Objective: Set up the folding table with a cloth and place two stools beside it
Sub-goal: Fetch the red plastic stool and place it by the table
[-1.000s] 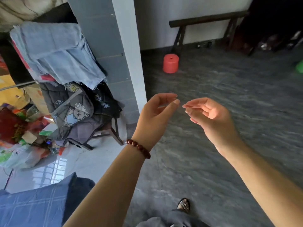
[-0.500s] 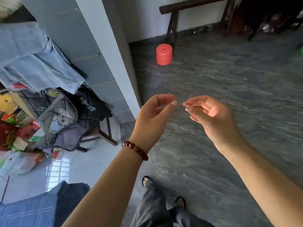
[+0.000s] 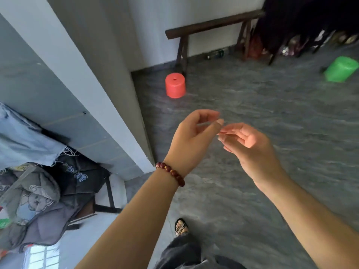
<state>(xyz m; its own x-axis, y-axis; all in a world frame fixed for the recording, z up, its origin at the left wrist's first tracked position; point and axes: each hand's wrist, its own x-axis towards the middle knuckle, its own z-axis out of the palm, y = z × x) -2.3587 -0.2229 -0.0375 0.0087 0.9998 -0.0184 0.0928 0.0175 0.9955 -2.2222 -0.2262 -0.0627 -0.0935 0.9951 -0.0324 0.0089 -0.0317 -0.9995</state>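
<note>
A small red plastic stool (image 3: 175, 85) stands on the grey floor near the wall corner, well beyond my hands. A green plastic stool (image 3: 341, 69) lies tilted at the far right. My left hand (image 3: 194, 135), with a bead bracelet on its wrist, and my right hand (image 3: 250, 146) are raised in front of me with fingers loosely curled and fingertips almost meeting; neither holds anything. No folding table is in view. Folded light blue cloth (image 3: 25, 140) lies on a pile at the left.
A white-edged grey pillar (image 3: 77, 90) stands at the left. Below it a chair (image 3: 104, 200) is heaped with dark printed clothes (image 3: 38, 200). A dark wooden bench (image 3: 213, 26) runs along the far wall, with clutter at the right. My sandalled foot (image 3: 181, 227) is below.
The view has swung right and forward: the red stool is nearer and the green stool has come into sight. My hands have kept the same raised pose, fingertips slightly closer.
</note>
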